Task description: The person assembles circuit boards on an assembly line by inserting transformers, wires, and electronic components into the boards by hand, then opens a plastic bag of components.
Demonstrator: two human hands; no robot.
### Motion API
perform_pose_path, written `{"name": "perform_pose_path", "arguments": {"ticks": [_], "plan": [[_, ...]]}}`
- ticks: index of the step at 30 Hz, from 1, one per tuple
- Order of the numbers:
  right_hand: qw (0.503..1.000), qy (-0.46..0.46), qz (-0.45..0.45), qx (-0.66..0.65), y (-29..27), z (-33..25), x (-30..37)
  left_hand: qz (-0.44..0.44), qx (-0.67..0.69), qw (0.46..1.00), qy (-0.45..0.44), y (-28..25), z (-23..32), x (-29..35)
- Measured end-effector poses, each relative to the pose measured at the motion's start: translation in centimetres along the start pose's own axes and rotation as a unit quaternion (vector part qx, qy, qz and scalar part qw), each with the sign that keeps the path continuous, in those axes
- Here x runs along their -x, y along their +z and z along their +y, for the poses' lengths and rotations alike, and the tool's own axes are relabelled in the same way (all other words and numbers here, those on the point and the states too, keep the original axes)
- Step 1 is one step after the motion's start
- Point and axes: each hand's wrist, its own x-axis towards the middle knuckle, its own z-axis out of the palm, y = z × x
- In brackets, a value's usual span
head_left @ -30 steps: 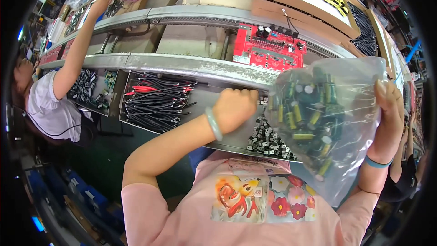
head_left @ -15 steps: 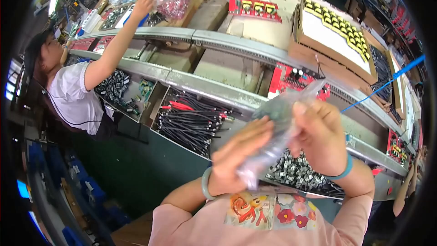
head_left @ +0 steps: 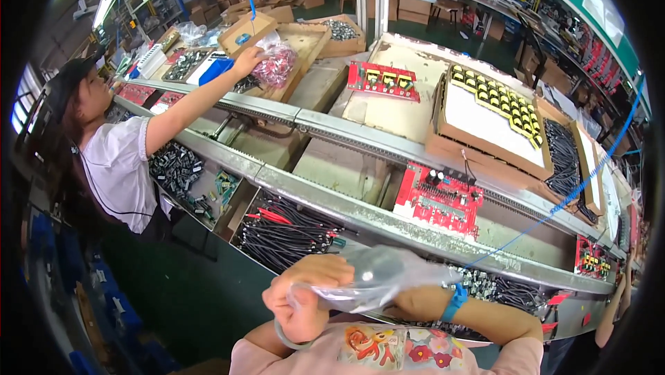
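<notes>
A clear plastic bag (head_left: 379,272) is stretched sideways in front of my chest, glossy with reflected light. My left hand (head_left: 305,295) is closed on its left end, fingers bent around the film. At the other side my right hand (head_left: 421,302) is against the bag, its fingers hidden behind or inside the film. Whatever the bag may hold cannot be made out. Just beyond it, bins on my side of the rail hold black cables (head_left: 284,236) with a few red ones, and small metal-and-black parts (head_left: 478,281).
A red circuit board (head_left: 438,200) rests across the metal rails (head_left: 325,202). Behind stand another red board (head_left: 383,81) and a cardboard tray (head_left: 478,122) of yellow-and-black components. A co-worker (head_left: 121,150) at left reaches over the line to a bag of red parts (head_left: 276,64). A blue cord (head_left: 589,179) hangs at right.
Both hands have come lower and closer to my body with the bag, which is now stretched sideways. My view has tilted up. The co-worker's hand is lower, at the bag of red parts.
</notes>
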Motion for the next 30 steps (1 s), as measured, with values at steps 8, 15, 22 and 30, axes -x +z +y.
{"name": "perform_pose_path", "arguments": {"ticks": [8, 15, 22, 30], "plan": [[0.994, -0.064, 0.024, -0.087, -4.6, -0.3, 2.8, -0.087, -0.281, 0.949, -0.117, -1.2, -3.4, 0.5], [0.967, 0.020, 0.221, -0.122, -9.1, -2.8, 1.6, -0.016, -0.231, 0.972, 0.025, -0.5, -3.3, 0.5], [0.961, 0.003, 0.277, -0.012, -8.5, -3.5, -3.8, -0.067, -0.268, 0.960, -0.045, -0.1, -5.0, 2.1], [0.937, -0.035, 0.341, 0.062, -9.1, -4.3, -4.4, -0.162, -0.312, 0.936, -0.015, 1.6, -4.4, 0.9]]}}
